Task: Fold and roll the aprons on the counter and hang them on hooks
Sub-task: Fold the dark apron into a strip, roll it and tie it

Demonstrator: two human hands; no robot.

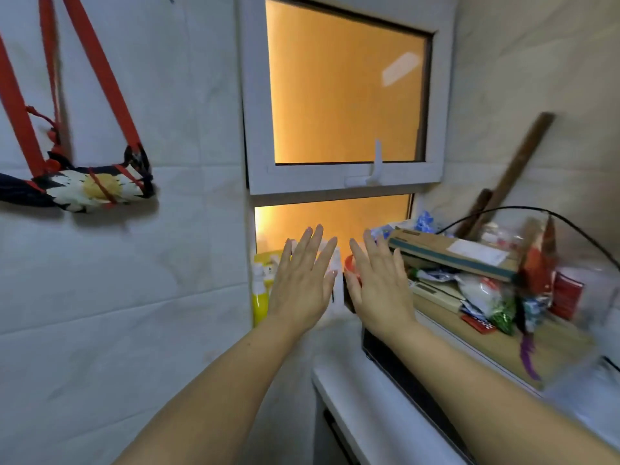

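Note:
A rolled apron [90, 187] with a dark cloth and white daisy print hangs on the left wall by its red straps [100, 75], which run up out of the picture; the hook itself is out of view. My left hand [302, 280] and my right hand [379, 283] are held out side by side in front of the window, palms away from me, fingers spread, holding nothing. Both hands are well to the right of the hanging apron and lower than it.
An orange-lit window [345, 82] with a white frame and handle [375, 169] fills the middle. A yellow bottle [260, 293] stands under it. To the right, a white appliance top [369, 397] carries boxes [449, 253], packets and a black cable [570, 226].

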